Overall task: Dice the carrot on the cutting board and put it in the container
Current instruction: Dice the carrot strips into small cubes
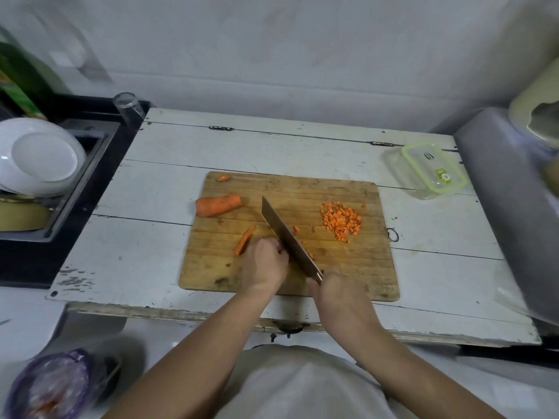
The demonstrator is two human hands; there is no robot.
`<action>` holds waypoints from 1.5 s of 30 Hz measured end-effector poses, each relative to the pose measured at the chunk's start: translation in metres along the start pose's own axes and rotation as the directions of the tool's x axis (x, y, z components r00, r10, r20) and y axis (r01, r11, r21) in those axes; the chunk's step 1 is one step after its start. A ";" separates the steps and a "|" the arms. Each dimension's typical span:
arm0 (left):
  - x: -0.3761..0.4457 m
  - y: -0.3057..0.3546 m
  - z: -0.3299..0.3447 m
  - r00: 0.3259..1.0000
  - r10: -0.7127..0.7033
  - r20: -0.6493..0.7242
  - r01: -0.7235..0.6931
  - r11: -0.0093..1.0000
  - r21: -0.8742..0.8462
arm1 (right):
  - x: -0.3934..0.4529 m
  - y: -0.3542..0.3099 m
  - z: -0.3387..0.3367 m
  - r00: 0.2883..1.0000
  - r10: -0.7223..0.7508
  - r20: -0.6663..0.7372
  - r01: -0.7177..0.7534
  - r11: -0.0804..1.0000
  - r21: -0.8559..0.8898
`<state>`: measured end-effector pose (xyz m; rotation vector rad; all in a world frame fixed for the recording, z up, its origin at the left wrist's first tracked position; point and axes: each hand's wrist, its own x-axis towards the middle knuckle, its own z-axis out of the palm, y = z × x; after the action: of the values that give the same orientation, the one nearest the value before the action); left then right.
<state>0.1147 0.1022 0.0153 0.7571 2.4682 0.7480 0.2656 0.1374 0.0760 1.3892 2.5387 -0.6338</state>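
Observation:
A wooden cutting board (348, 267) lies on the white table. On its left lies a thick carrot chunk (217, 204), with a small end slice (223, 177) near the far left corner. A pile of diced carrot (341, 222) sits on the right part. A thin carrot strip (244, 244) lies beside my left hand (264, 264), whose fingers are curled down on carrot pieces hidden under them, right against the blade. My right hand (335, 294) grips the handle of a knife (287, 237), its blade slanting across the board. A clear container with a green-rimmed lid (429, 167) stands at the far right.
A black sink (75, 182) with white plates (39, 155) is at the left, and an upturned glass (128, 105) stands at its corner. A grey appliance (508, 189) crowds the right edge. A purple bag (51, 385) lies low at the left.

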 end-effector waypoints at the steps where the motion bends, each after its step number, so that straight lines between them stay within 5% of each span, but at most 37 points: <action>1: -0.001 -0.001 0.001 1.000 0.013 -0.003 -0.013 1.000 0.006 | 0.006 -0.003 0.000 1.000 0.009 0.005 -0.010 1.000 0.027; 8: -0.004 -0.024 -0.019 0.996 0.083 -0.029 -0.088 0.970 -0.226 | 0.008 0.019 -0.009 0.996 0.082 0.017 -0.084 0.967 0.239; 11: -0.002 -0.042 -0.037 0.971 0.111 -0.211 -0.120 0.992 -0.033 | 0.001 0.027 -0.012 0.997 0.060 0.042 -0.068 0.969 0.238; 15: 0.011 -0.053 -0.044 0.980 0.138 -0.146 -0.109 0.976 0.187 | -0.011 0.023 -0.003 0.996 -0.003 0.087 -0.012 0.986 0.164; 25: 0.006 -0.050 -0.043 0.981 0.168 -0.101 -0.151 0.975 0.162 | 0.033 0.059 -0.036 0.985 0.164 0.061 -0.173 0.964 0.201; 32: 0.005 -0.025 -0.025 0.953 0.302 -0.008 -0.295 0.938 0.183 | 0.048 0.083 -0.047 0.994 0.111 0.002 -0.110 0.979 0.173; 35: 0.009 -0.016 -0.035 0.953 0.274 -0.133 -0.269 0.962 0.051 | 0.034 0.098 -0.047 0.979 -0.045 -0.197 0.026 0.995 -0.094; 37: 0.011 -0.005 -0.050 0.915 0.244 -0.320 -0.289 0.952 -0.102 | 0.030 0.112 -0.039 0.902 -0.270 -0.336 0.142 0.922 -0.360; 39: 0.013 0.011 -0.060 0.877 0.292 -0.382 -0.376 0.912 -0.165 | 0.029 0.123 -0.033 0.851 -0.381 -0.362 0.200 0.872 -0.447; 42: 0.008 0.042 -0.052 0.809 0.587 -0.017 -0.582 0.798 -0.160 | 0.035 0.131 -0.023 0.815 -0.429 -0.390 0.225 0.854 -0.469; 45: 0.004 0.059 -0.019 0.643 0.622 0.446 -0.701 0.713 0.018 | 0.037 0.124 -0.019 0.757 -0.468 -0.455 0.220 0.839 -0.498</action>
<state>0.1227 0.1394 0.0645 1.7671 1.8505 0.4997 0.3502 0.2329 0.0454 1.0454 3.1741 0.3606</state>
